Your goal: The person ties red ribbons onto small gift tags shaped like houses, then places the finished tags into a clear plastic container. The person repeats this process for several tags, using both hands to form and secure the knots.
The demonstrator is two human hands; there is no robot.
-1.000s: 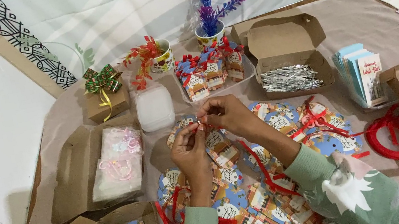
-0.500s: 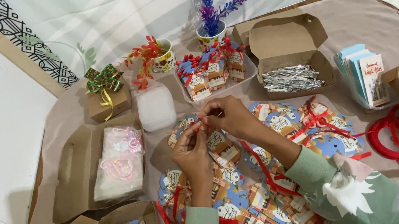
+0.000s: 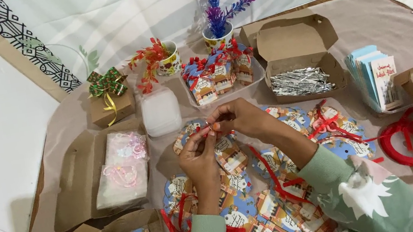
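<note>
My left hand (image 3: 199,154) and my right hand (image 3: 238,119) meet above the middle of the table, fingertips pinching a thin red ribbon (image 3: 202,130) between them. The ribbon's tail runs down under my right forearm across the table. Beneath the hands lie several printed gift tags (image 3: 230,154) in blue and orange, some tied with red ribbon. Both sleeves are green with a white flower print.
An open cardboard box of silver twist ties (image 3: 302,82) stands at the back right. A tray of finished tags (image 3: 219,77), a clear lidded tub (image 3: 160,112), two small flower pots, a bowed gift box (image 3: 110,101), a red ribbon coil (image 3: 406,143) and further cardboard boxes ring the work area.
Both hands stay together on the red ribbon with only slight finger movement; nothing else on the table has moved.
</note>
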